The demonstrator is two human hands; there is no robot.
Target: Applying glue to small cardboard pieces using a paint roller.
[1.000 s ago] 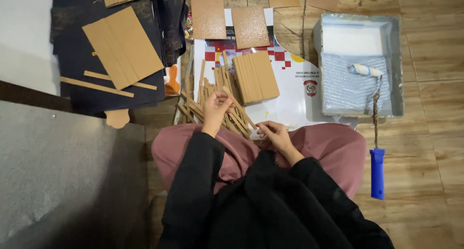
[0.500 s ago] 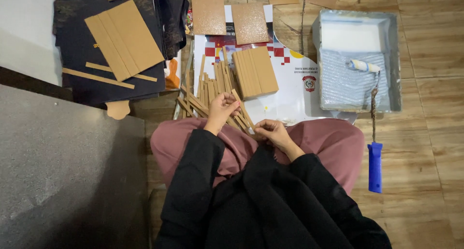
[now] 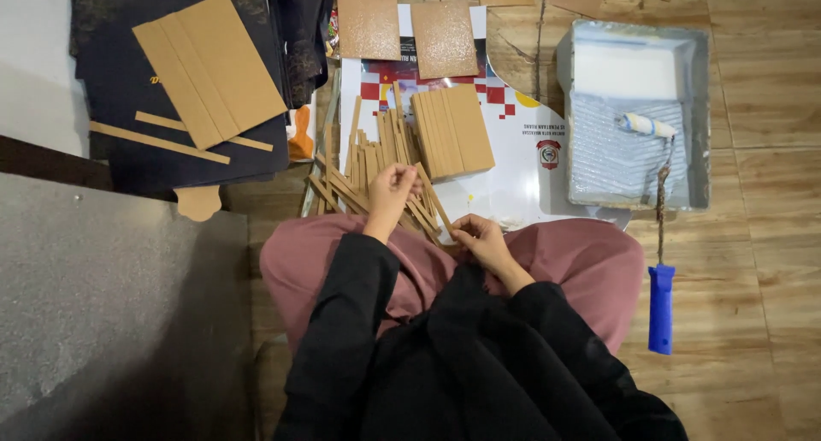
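I sit on the floor with pink trousers and black sleeves. My left hand [image 3: 392, 190] rests on a pile of narrow brown cardboard strips [image 3: 363, 163] in front of my knees, fingers closed around one or more strips. One long strip [image 3: 434, 199] runs diagonally from the pile to my right hand [image 3: 479, 237], which grips its lower end just above my lap. A neat stack of wider cardboard pieces [image 3: 453, 130] lies just beyond the pile on a printed white sheet [image 3: 513, 163].
A grey paint tray [image 3: 697, 107] with a small roller with a blue handle [image 3: 660, 295] sits to the right. Two brown square panels [image 3: 402, 30] lie farther out. Cardboard sheets [image 3: 209, 69] rest on dark board at left. A grey slab [image 3: 111, 304] fills the lower left.
My left hand moved slightly up over the strip pile, and my right hand shifted a little lower toward my lap, still gripping the long strip.
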